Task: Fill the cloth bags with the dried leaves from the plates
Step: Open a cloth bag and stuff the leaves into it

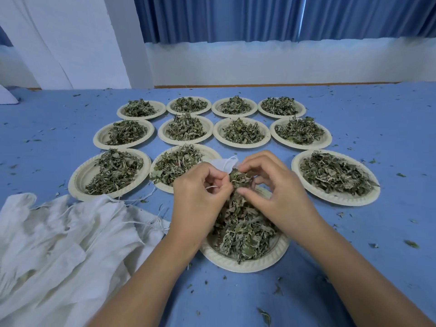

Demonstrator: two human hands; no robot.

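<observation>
A cream paper plate (pixel 245 265) heaped with dried green leaves (pixel 245 232) sits nearest me on the blue surface. Above it my left hand (pixel 200 192) pinches the rim and drawstring of a small white cloth bag (pixel 221 162), which is mostly hidden behind both hands. My right hand (pixel 271 185) has curled fingers gripping a clump of dried leaves (pixel 238 178) at the bag's mouth. Whether leaves are inside the bag cannot be seen.
Several more leaf-filled plates, such as one at the far right (pixel 335 199) and one at the left (pixel 80 185), stand in rows behind. A pile of white cloth bags (pixel 59 244) lies at the lower left. Leaf crumbs litter the blue surface (pixel 377 267).
</observation>
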